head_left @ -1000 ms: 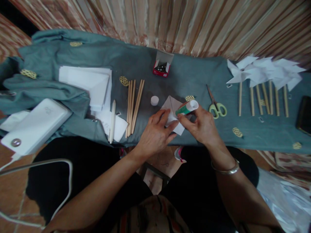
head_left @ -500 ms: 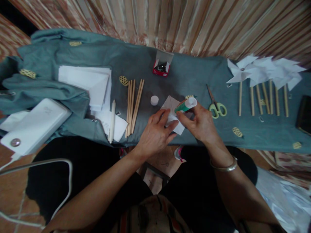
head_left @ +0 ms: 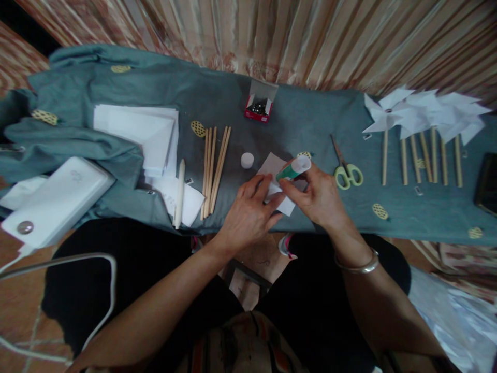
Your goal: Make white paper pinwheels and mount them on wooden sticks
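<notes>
A green and white glue stick (head_left: 294, 169) is in my right hand (head_left: 320, 194), its fingers closed round the barrel. It slants down to a small square of white paper (head_left: 273, 162) at the table's front edge. My left hand (head_left: 248, 212) holds this paper against the cloth, thumb and fingers on either side of a raised fold. Part of the paper is hidden under both hands, and the tip of the glue stick cannot be made out clearly. A white round cap (head_left: 247, 160) lies on the cloth just beyond my left hand.
Left of my hands lie several wooden sticks (head_left: 215, 171), a white pen-like stick (head_left: 180, 194) and stacked white paper (head_left: 134, 124). An opened red box (head_left: 257, 110) of small metal pieces stands behind. Green-handled scissors (head_left: 345, 168) and several paper pinwheels (head_left: 423, 114) lie right. A white power bank (head_left: 62, 199) sits far left.
The glue stick in my right hand has shifted slightly left and down over the paper. My left hand has stayed in place.
</notes>
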The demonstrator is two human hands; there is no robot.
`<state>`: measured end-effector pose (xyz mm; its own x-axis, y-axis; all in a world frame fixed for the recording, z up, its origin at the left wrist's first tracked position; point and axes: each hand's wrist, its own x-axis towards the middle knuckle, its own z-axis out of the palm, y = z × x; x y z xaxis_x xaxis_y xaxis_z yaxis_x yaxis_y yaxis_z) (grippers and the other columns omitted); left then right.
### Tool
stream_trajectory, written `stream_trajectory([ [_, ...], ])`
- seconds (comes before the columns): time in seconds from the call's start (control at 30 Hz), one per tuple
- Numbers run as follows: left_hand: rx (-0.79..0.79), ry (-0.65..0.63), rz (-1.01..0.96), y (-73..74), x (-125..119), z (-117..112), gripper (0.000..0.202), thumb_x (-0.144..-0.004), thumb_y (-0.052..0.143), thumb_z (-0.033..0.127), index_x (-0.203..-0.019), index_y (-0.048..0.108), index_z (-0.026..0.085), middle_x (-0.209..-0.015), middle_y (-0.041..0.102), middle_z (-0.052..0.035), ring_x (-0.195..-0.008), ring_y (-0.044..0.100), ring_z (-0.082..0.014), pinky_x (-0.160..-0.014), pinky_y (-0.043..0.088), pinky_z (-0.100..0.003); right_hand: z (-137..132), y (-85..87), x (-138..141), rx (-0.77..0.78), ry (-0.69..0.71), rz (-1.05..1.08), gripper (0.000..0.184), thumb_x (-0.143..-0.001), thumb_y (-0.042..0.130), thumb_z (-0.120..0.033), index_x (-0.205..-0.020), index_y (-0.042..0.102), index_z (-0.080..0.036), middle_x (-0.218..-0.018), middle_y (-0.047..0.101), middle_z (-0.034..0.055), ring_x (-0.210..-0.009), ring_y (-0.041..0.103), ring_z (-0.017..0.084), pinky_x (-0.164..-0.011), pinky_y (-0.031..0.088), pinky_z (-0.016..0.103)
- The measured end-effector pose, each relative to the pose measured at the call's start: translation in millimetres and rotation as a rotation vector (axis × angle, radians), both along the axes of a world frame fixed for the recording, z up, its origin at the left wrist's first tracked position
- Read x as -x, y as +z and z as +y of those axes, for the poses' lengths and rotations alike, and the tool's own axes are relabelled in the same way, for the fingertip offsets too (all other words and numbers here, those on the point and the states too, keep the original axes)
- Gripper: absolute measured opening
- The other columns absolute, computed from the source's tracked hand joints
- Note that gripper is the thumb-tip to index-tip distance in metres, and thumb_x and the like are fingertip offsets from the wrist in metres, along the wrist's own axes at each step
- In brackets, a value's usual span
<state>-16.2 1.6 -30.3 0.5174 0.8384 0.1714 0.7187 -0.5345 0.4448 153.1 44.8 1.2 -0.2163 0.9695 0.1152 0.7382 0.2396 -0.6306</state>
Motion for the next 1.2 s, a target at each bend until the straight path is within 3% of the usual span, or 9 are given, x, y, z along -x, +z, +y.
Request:
stream_trajectory([
  [0.63, -0.007, 0.003, -0.007, -0.6, -0.1, 0.4, 0.043, -0.086, 0.059, 0.042, -0.123, 0.056, 0.02, -0.144, 0.041, -0.0178, -0.133, 0.033, -0.0377, -0.101, 0.037, -0.056, -5.1, 5.2, -3.3, 0.018, 0.008, -0.043, 0.022, -0.081, 0.059, -0.036, -0.09, 0.062, -0.016, -0.072, 0.063, 0.0027, -0.049, 0.05, 0.011, -0.053, 0.042, 0.026],
  [1.2, -0.038, 0.0, -0.01, -1.0, -0.1, 0.4, 0.043, -0.086, 0.058, 0.042, -0.124, 0.056, 0.02, -0.143, 0.041, -0.0173, -0.133, 0.033, -0.0372, -0.101, 0.037, -0.055, -1.5, 2.2, -8.5, 0.017, -0.03, -0.027, 0.021, -0.08, 0.06, -0.036, -0.09, 0.062, -0.018, -0.069, 0.062, 0.0011, -0.054, 0.051, 0.013, -0.053, 0.039, 0.027],
])
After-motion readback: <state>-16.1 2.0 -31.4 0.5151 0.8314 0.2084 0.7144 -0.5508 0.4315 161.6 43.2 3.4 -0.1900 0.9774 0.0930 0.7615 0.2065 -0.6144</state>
